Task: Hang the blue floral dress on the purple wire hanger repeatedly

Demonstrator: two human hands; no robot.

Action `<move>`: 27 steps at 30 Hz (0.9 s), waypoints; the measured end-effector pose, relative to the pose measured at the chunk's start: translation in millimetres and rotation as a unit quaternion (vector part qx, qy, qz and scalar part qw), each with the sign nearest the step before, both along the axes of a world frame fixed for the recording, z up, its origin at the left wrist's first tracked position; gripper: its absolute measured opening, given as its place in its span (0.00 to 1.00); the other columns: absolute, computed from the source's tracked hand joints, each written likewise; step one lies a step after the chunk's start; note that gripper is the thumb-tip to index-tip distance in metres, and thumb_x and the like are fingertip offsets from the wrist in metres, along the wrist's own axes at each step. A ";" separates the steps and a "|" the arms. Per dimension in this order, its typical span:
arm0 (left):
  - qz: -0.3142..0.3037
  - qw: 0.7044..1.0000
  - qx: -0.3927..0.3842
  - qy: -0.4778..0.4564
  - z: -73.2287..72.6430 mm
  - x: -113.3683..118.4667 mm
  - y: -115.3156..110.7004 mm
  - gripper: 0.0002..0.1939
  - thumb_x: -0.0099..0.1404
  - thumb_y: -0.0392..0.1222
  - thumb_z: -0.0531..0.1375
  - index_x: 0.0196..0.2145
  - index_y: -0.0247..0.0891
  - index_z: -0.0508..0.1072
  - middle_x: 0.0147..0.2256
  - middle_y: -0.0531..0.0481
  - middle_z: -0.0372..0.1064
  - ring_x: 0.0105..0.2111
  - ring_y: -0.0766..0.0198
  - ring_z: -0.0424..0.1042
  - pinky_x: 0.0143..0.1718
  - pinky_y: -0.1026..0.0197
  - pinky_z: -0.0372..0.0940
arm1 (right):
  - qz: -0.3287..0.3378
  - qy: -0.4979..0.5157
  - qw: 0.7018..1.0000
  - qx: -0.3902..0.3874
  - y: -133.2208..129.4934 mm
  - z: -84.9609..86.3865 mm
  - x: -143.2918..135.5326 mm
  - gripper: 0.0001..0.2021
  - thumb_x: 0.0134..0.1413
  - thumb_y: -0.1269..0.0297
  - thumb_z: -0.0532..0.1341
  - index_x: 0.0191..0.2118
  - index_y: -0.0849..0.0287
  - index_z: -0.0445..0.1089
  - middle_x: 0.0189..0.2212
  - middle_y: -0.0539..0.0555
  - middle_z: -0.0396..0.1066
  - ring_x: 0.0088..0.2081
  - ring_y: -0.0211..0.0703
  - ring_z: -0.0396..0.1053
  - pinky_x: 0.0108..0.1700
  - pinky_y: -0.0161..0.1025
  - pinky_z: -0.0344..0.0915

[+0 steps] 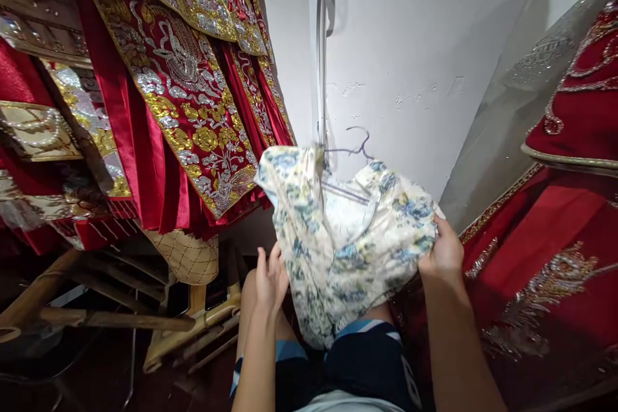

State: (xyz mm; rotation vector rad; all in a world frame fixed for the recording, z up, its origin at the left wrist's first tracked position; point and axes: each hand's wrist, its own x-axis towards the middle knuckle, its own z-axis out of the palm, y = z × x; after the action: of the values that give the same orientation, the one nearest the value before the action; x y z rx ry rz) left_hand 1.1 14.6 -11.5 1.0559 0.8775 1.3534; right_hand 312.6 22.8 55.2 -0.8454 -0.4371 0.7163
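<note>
Holding a floral blouse (347, 264) up in front of the body, over the knees, with its neckline opening toward the wall. Gripping the blouse's right side with the right hand (440, 251), closing the fingers on a bunched edge. Resting the left hand (271, 280) at the opposite edge, parting thumb and fingers loosely beside the cloth. Carrying the blouse on a thin dark hanger (362, 150), showing its bar inside the neckline and its hook rising above. Wearing dark shorts (367, 357) with blue-and-white hems below the cloth. Facing a white wall (410, 26) with flaking paint, having red costumes with gold and silver embroidery (203, 116) hanging at the left, near a bamboo frame (116, 318), and having beaded red garments (570, 206) hanging beside the right arm
</note>
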 end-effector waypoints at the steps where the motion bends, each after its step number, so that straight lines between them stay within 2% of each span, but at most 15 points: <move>1: -0.006 1.000 -0.001 -0.011 -1.8 -0.2 2.1 0.37 0.64 0.72 0.46 0.58 0.46 0.68 0.58 0.40 0.65 0.62 0.47 0.61 0.59 0.47 0.62 | -0.010 -0.006 1.000 0.015 8.6 10.8 -1.2 0.13 0.42 0.58 0.65 0.37 0.54 0.72 0.37 0.53 0.78 0.44 0.53 0.76 0.40 0.45 0.76; 3: 0.008 1.000 -0.013 -0.012 -5.6 0.0 9.5 0.40 0.60 0.75 0.49 0.58 0.46 0.68 0.61 0.41 0.62 0.65 0.46 0.56 0.61 0.48 0.60 | 0.000 -0.044 0.998 0.047 27.3 31.3 -9.1 0.13 0.42 0.57 0.64 0.37 0.54 0.71 0.38 0.54 0.77 0.44 0.53 0.76 0.40 0.44 0.76; 5: 0.048 0.998 -0.025 0.009 -8.7 1.4 18.2 0.37 0.58 0.70 0.57 0.58 0.48 0.67 0.64 0.44 0.58 0.67 0.49 0.52 0.62 0.51 0.58 | 0.024 -0.090 0.993 0.066 42.8 46.4 -21.0 0.14 0.43 0.54 0.63 0.36 0.54 0.69 0.36 0.53 0.77 0.40 0.52 0.77 0.36 0.43 0.75; 7: 0.081 0.996 -0.009 0.027 -10.9 3.8 23.6 0.35 0.57 0.64 0.62 0.59 0.49 0.66 0.65 0.47 0.57 0.67 0.50 0.53 0.62 0.54 0.58 | 0.053 -0.132 0.987 0.069 49.1 53.2 -31.6 0.15 0.44 0.51 0.62 0.36 0.54 0.68 0.34 0.53 0.76 0.36 0.51 0.77 0.33 0.42 0.74; 9: 0.090 0.995 0.015 0.043 -12.7 5.6 22.2 0.34 0.58 0.61 0.63 0.59 0.48 0.66 0.63 0.47 0.61 0.65 0.50 0.56 0.62 0.54 0.58 | 0.077 -0.172 0.981 0.054 43.8 51.2 -37.6 0.16 0.46 0.49 0.61 0.37 0.54 0.68 0.32 0.53 0.75 0.33 0.51 0.76 0.31 0.41 0.73; 12: 0.121 0.991 0.003 0.060 -16.4 5.1 8.9 0.33 0.57 0.59 0.64 0.58 0.48 0.67 0.57 0.47 0.68 0.62 0.49 0.62 0.62 0.53 0.59 | 0.085 -0.202 0.975 0.022 20.7 34.4 -38.2 0.17 0.49 0.49 0.61 0.40 0.55 0.69 0.34 0.55 0.75 0.37 0.51 0.76 0.33 0.40 0.72; 14: 0.128 0.989 -0.024 0.068 -19.6 3.6 -2.1 0.32 0.55 0.57 0.64 0.56 0.48 0.70 0.55 0.47 0.71 0.61 0.47 0.64 0.60 0.51 0.61 | 0.061 -0.192 0.979 0.008 3.4 16.7 -37.2 0.19 0.51 0.50 0.60 0.46 0.55 0.69 0.39 0.56 0.74 0.43 0.51 0.74 0.37 0.40 0.72; 16: 0.110 0.991 -0.038 0.067 -22.1 4.1 -11.0 0.30 0.55 0.57 0.65 0.54 0.46 0.72 0.53 0.45 0.73 0.59 0.43 0.65 0.58 0.48 0.63 | -0.006 -0.184 0.983 -0.009 -10.3 -3.2 -38.4 0.24 0.50 0.51 0.61 0.53 0.54 0.65 0.47 0.58 0.72 0.49 0.52 0.71 0.43 0.41 0.71; 18: 0.090 0.994 -0.048 0.049 -23.0 8.3 -16.8 0.29 0.56 0.56 0.65 0.53 0.45 0.74 0.51 0.43 0.74 0.59 0.43 0.66 0.58 0.46 0.63 | -0.110 -0.203 0.972 -0.035 -18.9 -21.7 -43.5 0.29 0.50 0.52 0.63 0.57 0.53 0.60 0.54 0.60 0.67 0.52 0.52 0.68 0.49 0.44 0.68; 20: 0.085 0.995 -0.056 0.019 -22.3 16.1 -19.8 0.29 0.56 0.55 0.66 0.53 0.44 0.74 0.51 0.43 0.74 0.60 0.44 0.64 0.60 0.46 0.60 | -0.159 -0.242 0.955 -0.056 -22.8 -35.5 -53.1 0.25 0.51 0.52 0.62 0.53 0.55 0.62 0.51 0.60 0.67 0.49 0.50 0.68 0.49 0.44 0.66; 21: 0.088 0.994 -0.059 0.008 -21.8 20.5 -20.5 0.29 0.55 0.55 0.66 0.53 0.44 0.73 0.52 0.43 0.74 0.61 0.45 0.64 0.62 0.47 0.59 | -0.120 -0.272 0.953 -0.060 -23.4 -40.2 -59.6 0.20 0.54 0.51 0.61 0.48 0.55 0.65 0.45 0.59 0.69 0.45 0.49 0.69 0.46 0.43 0.66; 23: 0.089 0.994 -0.061 -0.012 -21.4 28.4 -21.4 0.31 0.53 0.55 0.68 0.53 0.43 0.74 0.52 0.43 0.73 0.62 0.46 0.62 0.63 0.49 0.57 | 0.087 -0.340 0.934 -0.065 -23.3 -46.6 -75.8 0.15 0.58 0.49 0.57 0.39 0.56 0.68 0.32 0.55 0.70 0.34 0.46 0.68 0.38 0.41 0.65; 25: 0.068 0.995 -0.066 -0.025 -22.7 33.2 -22.5 0.32 0.52 0.57 0.69 0.53 0.41 0.74 0.53 0.43 0.72 0.62 0.45 0.61 0.63 0.48 0.58 | 0.313 -0.390 0.863 -0.071 -22.6 -51.4 -93.9 0.18 0.61 0.47 0.54 0.32 0.56 0.68 0.25 0.51 0.69 0.27 0.43 0.65 0.32 0.39 0.62; 26: 0.054 0.995 -0.073 -0.028 -24.0 34.0 -23.6 0.33 0.53 0.57 0.68 0.53 0.40 0.73 0.55 0.42 0.71 0.63 0.44 0.60 0.62 0.47 0.58 | 0.374 -0.405 0.831 -0.075 -22.2 -54.0 -102.4 0.19 0.61 0.46 0.54 0.30 0.56 0.67 0.23 0.51 0.68 0.26 0.42 0.64 0.31 0.38 0.60; 27: 0.043 0.995 -0.084 -0.028 -25.3 34.0 -25.0 0.33 0.53 0.58 0.68 0.54 0.39 0.73 0.56 0.41 0.70 0.63 0.43 0.59 0.62 0.46 0.58 | 0.394 -0.416 0.816 -0.077 -21.8 -56.7 -109.7 0.21 0.62 0.46 0.53 0.27 0.57 0.66 0.22 0.50 0.67 0.25 0.40 0.63 0.30 0.37 0.58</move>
State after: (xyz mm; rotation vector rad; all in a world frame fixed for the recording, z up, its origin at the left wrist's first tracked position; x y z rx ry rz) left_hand 35.1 -10.4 -36.8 0.8552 0.9850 1.3493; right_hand 202.9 1.0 -1.5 -1.1189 -1.6073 1.1277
